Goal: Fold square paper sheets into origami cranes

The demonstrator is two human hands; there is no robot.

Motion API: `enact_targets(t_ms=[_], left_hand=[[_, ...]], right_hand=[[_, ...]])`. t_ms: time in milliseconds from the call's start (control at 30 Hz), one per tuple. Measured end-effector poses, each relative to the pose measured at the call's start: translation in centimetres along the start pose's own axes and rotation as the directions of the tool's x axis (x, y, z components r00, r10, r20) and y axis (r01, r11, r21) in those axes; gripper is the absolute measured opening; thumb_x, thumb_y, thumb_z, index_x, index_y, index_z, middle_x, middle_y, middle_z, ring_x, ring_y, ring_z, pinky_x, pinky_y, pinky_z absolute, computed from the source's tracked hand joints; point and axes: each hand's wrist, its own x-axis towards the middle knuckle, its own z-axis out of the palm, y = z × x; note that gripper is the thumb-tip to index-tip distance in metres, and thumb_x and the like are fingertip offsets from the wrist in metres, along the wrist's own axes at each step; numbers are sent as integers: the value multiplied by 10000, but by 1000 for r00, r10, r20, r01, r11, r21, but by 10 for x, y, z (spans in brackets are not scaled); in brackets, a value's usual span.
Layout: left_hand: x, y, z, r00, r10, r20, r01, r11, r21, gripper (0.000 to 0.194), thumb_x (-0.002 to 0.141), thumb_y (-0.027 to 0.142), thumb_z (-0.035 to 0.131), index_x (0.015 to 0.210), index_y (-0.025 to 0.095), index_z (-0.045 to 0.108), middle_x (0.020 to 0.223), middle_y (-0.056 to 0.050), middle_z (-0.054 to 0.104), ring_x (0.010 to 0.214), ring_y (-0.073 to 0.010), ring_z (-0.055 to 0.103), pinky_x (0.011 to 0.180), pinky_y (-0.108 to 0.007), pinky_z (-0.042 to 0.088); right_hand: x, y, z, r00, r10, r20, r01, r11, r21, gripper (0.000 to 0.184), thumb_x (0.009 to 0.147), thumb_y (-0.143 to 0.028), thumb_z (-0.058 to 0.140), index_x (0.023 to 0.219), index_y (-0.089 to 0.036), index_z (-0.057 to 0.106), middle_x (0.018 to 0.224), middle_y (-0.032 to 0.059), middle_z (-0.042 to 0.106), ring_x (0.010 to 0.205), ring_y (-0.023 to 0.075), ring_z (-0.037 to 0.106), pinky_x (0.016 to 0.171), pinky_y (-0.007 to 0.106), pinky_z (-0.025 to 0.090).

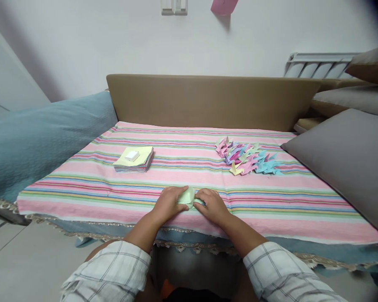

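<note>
A light green sheet of paper (186,196), partly folded, lies near the front edge of the striped cloth (182,167). My left hand (170,201) grips its left side, thumb below and fingers above. At its right side my right hand (212,204) has thumb and fingers drawn together on the paper's edge. Part of the paper is hidden under the fingers. To the right, farther back, is a cluster of folded paper cranes (247,157) in pink, blue, purple, green and yellow. A stack of square coloured paper (135,164) sits at the left with a small white block (132,155) on top.
The cloth covers a sofa seat with a brown backrest (208,100) behind it. A blue covered armrest (50,134) bounds the left. Grey cushions (346,155) are piled on the right. A wall with switches (174,6) stands behind.
</note>
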Motion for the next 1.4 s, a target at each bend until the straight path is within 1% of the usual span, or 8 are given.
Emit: enact_targets(t_ms=[267, 333, 433, 533, 600, 733, 1000, 1400], left_hand=[[1, 1, -1, 998, 49, 37, -48, 998, -29, 532, 691, 376, 713, 1195, 284, 571, 1220, -34, 616, 1132, -235, 532, 977, -387, 348], [1, 4, -1, 999, 36, 38, -35, 999, -41, 502, 706, 401, 697, 1182, 288, 581, 1204, -34, 624, 1131, -236, 530, 978, -394, 339], [2, 8, 0, 1000, 0, 31, 2, 999, -46, 449, 733, 418, 668, 1160, 299, 596, 1198, -34, 627, 1139, -234, 521, 1001, -415, 306], [2, 13, 2, 1000, -19, 20, 20, 999, -40, 404, 756, 416, 644, 1144, 309, 605, 1200, -30, 624, 1142, -229, 515, 1020, -436, 276], [1, 16, 2, 1000, -20, 20, 20, 999, -33, 381, 767, 406, 633, 1136, 315, 609, 1198, -28, 625, 1142, -226, 513, 1023, -447, 267], [1, 18, 2, 1000, -16, 25, 16, 1000, -6, 349, 773, 398, 629, 1114, 327, 620, 1191, -21, 627, 1146, -232, 510, 1025, -485, 244], [3, 16, 5, 1000, -8, 26, 8, 1000, 4, 318, 759, 397, 646, 1070, 330, 645, 1179, -21, 636, 1145, -239, 515, 1029, -506, 234], [6, 13, 12, 999, -40, 12, 40, 999, 19, 352, 709, 400, 700, 1049, 322, 653, 1170, -13, 642, 1145, -237, 513, 1047, -513, 191]], right_hand=[[4, 3, -9, 1000, 2, 13, -4, 995, 102, 166, 844, -211, 498, 915, -190, 647, 906, 51, 644, 861, 177, 575, 771, 298, 419], [3, 5, -14, 999, 39, 22, -42, 986, 161, 202, 843, -204, 471, 983, -193, 616, 855, 34, 643, 798, 167, 578, 720, 279, 425], [-1, 9, -21, 996, 72, 59, -85, 961, 265, 457, 820, -208, 487, 1273, -209, 428, 862, 14, 646, 772, 153, 588, 709, 267, 438], [-3, 13, -26, 997, 26, 73, -48, 946, 321, 652, 780, -215, 540, 1376, -217, 274, 1078, 58, 610, 827, 146, 597, 767, 288, 454], [-3, 15, -28, 997, -45, 68, 20, 944, 329, 570, 762, -203, 559, 1306, -219, 387, 1176, 80, 560, 886, 152, 590, 812, 301, 453], [0, 17, -31, 989, -134, 55, 108, 936, 336, 244, 769, -235, 602, 1010, -199, 600, 1048, 65, 612, 967, 174, 568, 861, 311, 441], [5, 17, -25, 998, -46, 41, 29, 937, 347, 132, 818, -253, 554, 725, -193, 624, 877, 32, 645, 833, 150, 596, 770, 279, 452], [5, 17, -14, 1000, -19, -1, 18, 963, 268, 54, 749, -147, 559, 754, -192, 588, 833, 17, 618, 805, 148, 569, 750, 271, 430]])
